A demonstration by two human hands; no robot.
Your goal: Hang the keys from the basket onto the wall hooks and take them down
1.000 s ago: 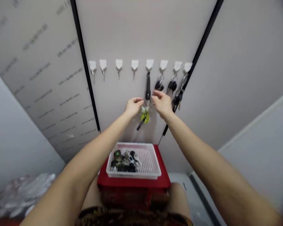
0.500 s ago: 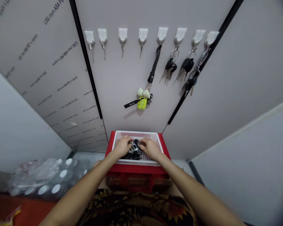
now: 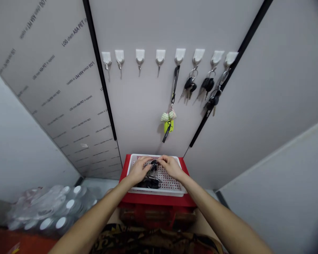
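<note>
Since the earlier frame, a dark key bunch (image 3: 154, 164) is seen lifted a little above the heap of keys (image 3: 149, 182) in the white basket (image 3: 175, 190). It is pinched between the left hand (image 3: 138, 170) and right hand (image 3: 171, 167), both grips closed on it, over the basket's middle. On the wall above, a lanyard key set (image 3: 170, 118) is hung from a white hook (image 3: 180, 55).

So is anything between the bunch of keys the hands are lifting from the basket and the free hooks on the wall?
Nothing visible. Both the left hand and right hand hold the key bunch over the white basket. The four bare hooks hang above on open wall; the lanyard keys hang to their right.
</note>
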